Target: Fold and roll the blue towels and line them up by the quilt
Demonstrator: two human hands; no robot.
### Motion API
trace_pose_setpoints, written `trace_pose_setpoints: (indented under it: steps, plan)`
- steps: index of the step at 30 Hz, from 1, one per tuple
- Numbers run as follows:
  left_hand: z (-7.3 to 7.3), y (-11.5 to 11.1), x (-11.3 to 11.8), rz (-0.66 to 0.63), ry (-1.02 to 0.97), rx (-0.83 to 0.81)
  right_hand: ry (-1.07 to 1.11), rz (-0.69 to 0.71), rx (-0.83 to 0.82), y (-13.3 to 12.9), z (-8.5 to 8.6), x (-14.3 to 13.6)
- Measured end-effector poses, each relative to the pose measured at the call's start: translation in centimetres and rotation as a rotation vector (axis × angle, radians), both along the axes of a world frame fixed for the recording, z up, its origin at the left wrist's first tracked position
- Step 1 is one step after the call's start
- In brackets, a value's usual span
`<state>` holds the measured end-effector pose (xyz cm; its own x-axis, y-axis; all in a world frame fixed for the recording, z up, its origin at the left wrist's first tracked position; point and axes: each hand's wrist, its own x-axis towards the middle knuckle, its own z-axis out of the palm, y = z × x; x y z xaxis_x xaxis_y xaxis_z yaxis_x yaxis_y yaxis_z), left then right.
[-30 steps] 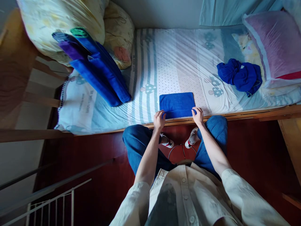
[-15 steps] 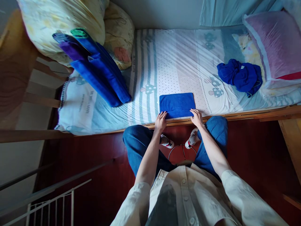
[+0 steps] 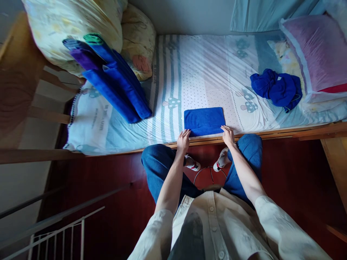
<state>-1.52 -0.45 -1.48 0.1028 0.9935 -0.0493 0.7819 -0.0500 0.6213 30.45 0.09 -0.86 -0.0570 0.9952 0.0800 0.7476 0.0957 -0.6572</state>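
A folded blue towel [image 3: 205,121] lies flat near the bed's front edge, a fold line running across its near part. My left hand [image 3: 183,139] rests at its near left corner, fingers stretched out and the tips on the cloth. At the opposite near corner, my right hand [image 3: 228,135] touches the towel's edge with extended fingertips. Neither hand lifts the cloth. To the left, several rolled or folded towels [image 3: 116,86], mostly blue with purple and green ones, lie side by side. A crumpled blue cloth [image 3: 279,88] sits to the right.
The bed [image 3: 200,72] has a patterned sheet and a wooden front rail [image 3: 287,133]. Yellow bundled bedding [image 3: 76,29] fills the left end, a pink pillow [image 3: 317,54] the right. A white metal rack [image 3: 65,231] stands low left on the red floor [image 3: 108,187].
Both hands have slid slightly outward, left hand to the left and right hand to the right, along the towel's near edge. The towel keeps its place and shape.
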Motion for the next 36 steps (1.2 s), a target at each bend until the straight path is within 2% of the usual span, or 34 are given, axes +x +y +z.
trace_pose_setpoints:
  steps: [5, 10, 14, 18, 30, 36]
  plan:
    - [1.4, 0.3, 0.0, 0.074, -0.006, -0.014, 0.03, -0.034, 0.015, 0.1, 0.5, -0.1]
    - [2.4, 0.9, -0.1, 0.238, -0.144, -0.036, 0.157, -0.116, -0.006, 0.4, 0.9, -0.3]
    - [2.2, 1.2, 0.1, 0.378, -0.298, -0.062, 0.264, -0.189, -0.01, 0.9, 0.8, -0.2]
    - [1.8, 1.5, 0.1, 0.472, -0.351, -0.117, 0.338, -0.287, -0.068, 1.3, 0.2, -0.2]
    - [1.3, 1.4, -0.5, 0.537, -0.326, -0.051, 0.425, -0.402, -0.005, 1.6, -0.7, -0.3]
    - [1.1, 1.3, -0.3, 0.603, -0.249, -0.123, 0.4, -0.419, -0.039, 1.5, -1.6, 0.1]
